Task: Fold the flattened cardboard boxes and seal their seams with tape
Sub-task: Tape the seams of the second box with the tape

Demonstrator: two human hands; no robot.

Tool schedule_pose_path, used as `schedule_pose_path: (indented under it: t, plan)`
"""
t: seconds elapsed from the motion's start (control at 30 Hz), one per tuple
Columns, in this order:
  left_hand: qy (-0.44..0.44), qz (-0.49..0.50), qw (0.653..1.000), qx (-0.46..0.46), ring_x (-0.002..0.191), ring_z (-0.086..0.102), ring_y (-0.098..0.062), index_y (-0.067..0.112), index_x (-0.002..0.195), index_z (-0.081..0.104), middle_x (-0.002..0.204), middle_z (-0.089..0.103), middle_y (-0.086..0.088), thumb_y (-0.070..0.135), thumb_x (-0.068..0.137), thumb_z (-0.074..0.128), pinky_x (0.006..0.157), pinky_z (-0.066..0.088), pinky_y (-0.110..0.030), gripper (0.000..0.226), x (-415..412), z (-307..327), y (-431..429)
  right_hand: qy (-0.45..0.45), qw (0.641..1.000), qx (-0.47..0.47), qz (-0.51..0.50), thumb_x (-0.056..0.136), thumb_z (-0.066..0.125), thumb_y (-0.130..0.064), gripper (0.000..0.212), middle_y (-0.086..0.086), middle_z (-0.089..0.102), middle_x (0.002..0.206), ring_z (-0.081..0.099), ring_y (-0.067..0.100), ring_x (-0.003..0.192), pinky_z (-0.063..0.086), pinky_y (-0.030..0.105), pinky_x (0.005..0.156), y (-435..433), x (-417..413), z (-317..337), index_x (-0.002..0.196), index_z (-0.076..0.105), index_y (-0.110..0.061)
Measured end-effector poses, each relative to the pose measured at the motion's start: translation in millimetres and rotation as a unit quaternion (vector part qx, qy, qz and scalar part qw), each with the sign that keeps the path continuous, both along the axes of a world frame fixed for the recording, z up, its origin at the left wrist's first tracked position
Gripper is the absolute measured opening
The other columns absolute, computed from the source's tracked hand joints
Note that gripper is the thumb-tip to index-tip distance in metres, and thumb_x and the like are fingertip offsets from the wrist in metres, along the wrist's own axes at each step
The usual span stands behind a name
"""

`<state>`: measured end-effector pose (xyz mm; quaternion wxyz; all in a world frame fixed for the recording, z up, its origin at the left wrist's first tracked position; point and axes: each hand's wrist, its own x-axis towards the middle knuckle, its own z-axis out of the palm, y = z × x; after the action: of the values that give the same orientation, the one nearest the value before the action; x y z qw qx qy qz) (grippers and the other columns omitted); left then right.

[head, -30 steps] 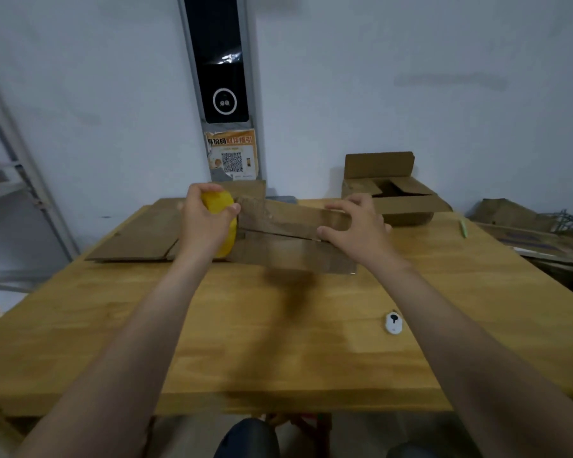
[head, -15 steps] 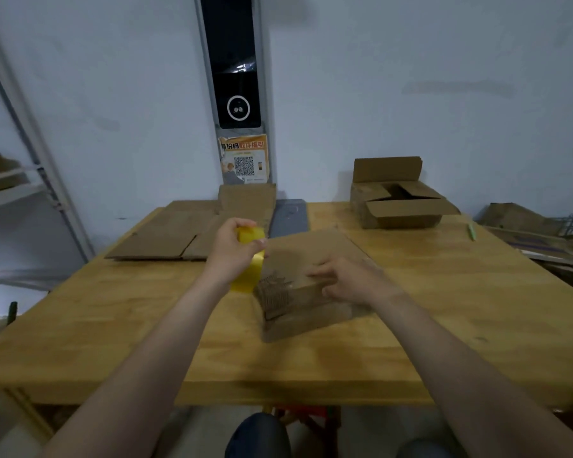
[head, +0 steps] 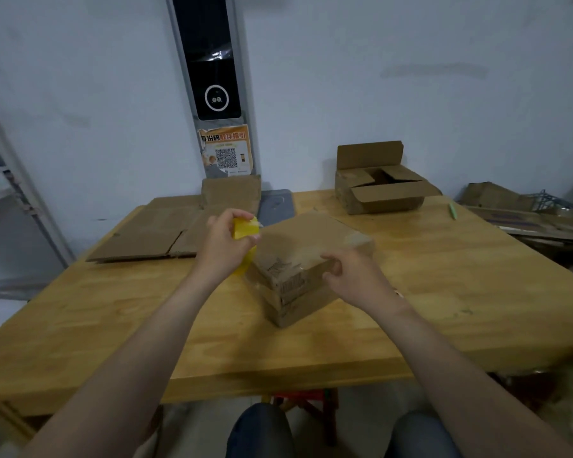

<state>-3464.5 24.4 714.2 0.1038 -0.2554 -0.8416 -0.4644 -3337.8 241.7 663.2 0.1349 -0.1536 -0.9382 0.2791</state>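
a folded box (head: 298,259) is set at the middle of the wooden table (head: 444,292), 1 corner turned toward the near edge. a yellow tape roll (head: 245,228) is gripped by the left hand (head: 225,246), fingers curled round it, against the box's left side. the box's near top edge is held under the curled fingers of the right hand (head: 351,276). flattened boxes (head: 153,233) are laid at the back left.

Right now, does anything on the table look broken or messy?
Yes, a little. The near box, by the tape roll, sits crooked, one corner pointing at the person, and that corner looks scuffed and peeling. The open box at the far right has flaps sticking out unsealed. Nothing has spilled.
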Motion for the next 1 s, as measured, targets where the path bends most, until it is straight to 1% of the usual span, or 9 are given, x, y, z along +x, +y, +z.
schedule_pose_path:
  t: [0.07,0.23,0.33,0.43,0.53,0.67,0.77,0.9,1.0]
  plan:
    - [0.02,-0.015,0.998,-0.051,0.092,0.053,-0.013,0.031,0.117,0.06,0.122,0.041,0.0,0.026,0.092,0.075,0.071,0.039,-0.02,0.029,-18.0,2.9,3.8,-0.026,0.993,-0.118,0.012,0.097,0.063,-0.036,0.057,-0.005,0.062,0.104,0.062,0.016,0.091,0.056,0.038,0.082,-10.4,1.4,-6.3,0.15,0.042,-0.034]
    - [0.027,-0.041,0.986,-0.157,0.115,0.048,-0.026,0.029,0.115,0.056,0.125,0.031,0.001,0.02,0.092,0.075,0.104,0.04,-0.038,0.03,-81.4,9.2,12.1,-0.024,0.966,-0.258,-0.011,0.097,0.065,-0.037,0.069,-0.008,0.052,0.115,0.06,0.018,0.1,0.054,0.036,0.079,-32.9,-3.9,-20.3,0.154,0.027,-0.04]
    - [0.016,-0.064,0.972,-0.226,0.117,0.046,-0.029,0.028,0.117,0.055,0.126,0.031,0.0,0.02,0.095,0.071,0.095,0.04,-0.036,0.028,-108.6,2.2,14.4,-0.017,0.964,-0.266,-0.022,0.099,0.063,-0.038,0.063,-0.011,0.05,0.111,0.059,0.016,0.088,0.051,0.031,0.069,-37.9,-13.8,-24.4,0.153,0.03,-0.04]
    - [0.012,-0.078,0.96,-0.27,0.113,0.049,-0.028,0.03,0.114,0.056,0.127,0.035,-0.001,0.022,0.095,0.071,0.091,0.043,-0.038,0.026,-116.4,-10.5,16.4,-0.011,0.965,-0.257,-0.054,0.094,0.062,-0.054,0.067,-0.008,0.046,0.129,0.057,0.02,0.109,0.058,0.043,0.087,-41.4,-25.9,-26.6,0.152,0.028,-0.044]
    - [0.026,-0.077,0.96,-0.267,0.105,0.05,-0.025,0.033,0.112,0.056,0.124,0.036,0.001,0.026,0.094,0.072,0.092,0.046,-0.042,0.025,-112.8,-18.4,18.6,-0.01,0.96,-0.269,-0.078,0.087,0.061,-0.066,0.083,-0.006,0.03,0.153,0.048,0.026,0.129,0.053,0.053,0.1,-42.7,-35.3,-31.5,0.155,0.02,-0.044]
    - [0.019,-0.071,0.961,-0.268,0.094,0.048,-0.021,0.032,0.112,0.054,0.126,0.036,0.0,0.027,0.096,0.07,0.079,0.04,-0.035,0.023,-102.0,-25.8,18.2,0.074,0.95,-0.295,-0.071,0.091,0.069,-0.05,0.085,-0.013,0.032,0.159,0.036,0.016,0.144,0.042,0.04,0.11,-44.6,-35.6,-31.7,0.159,0.018,-0.037]
    - [0.026,-0.061,0.958,-0.278,0.089,0.045,-0.018,0.032,0.111,0.053,0.122,0.036,0.001,0.027,0.097,0.069,0.07,0.034,-0.03,0.021,-91.3,-32.2,17.1,0.137,0.921,-0.356,-0.076,0.097,0.068,-0.031,0.077,-0.015,0.043,0.145,0.04,0.006,0.133,0.042,0.032,0.104,-45.7,-30.0,-33.1,0.158,0.022,-0.037]
    - [0.022,-0.034,0.963,-0.267,0.087,0.052,-0.023,0.031,0.112,0.053,0.127,0.039,-0.003,0.028,0.096,0.07,0.074,0.04,-0.035,0.023,-85.6,-31.0,16.4,0.22,0.831,-0.498,-0.117,0.106,0.052,-0.021,0.055,-0.017,0.056,0.142,0.046,0.011,0.134,0.036,0.042,0.104,-39.7,-22.1,-46.4,0.154,0.033,-0.043]
    - [0.007,-0.026,0.966,-0.256,0.086,0.053,-0.024,0.031,0.111,0.052,0.132,0.039,-0.007,0.027,0.096,0.07,0.076,0.044,-0.037,0.023,-85.5,-28.1,16.9,0.247,0.802,-0.531,-0.119,0.105,0.053,-0.012,0.053,-0.023,0.058,0.138,0.048,0.006,0.129,0.036,0.055,0.114,-40.7,-27.7,-53.8,0.149,0.044,-0.039]
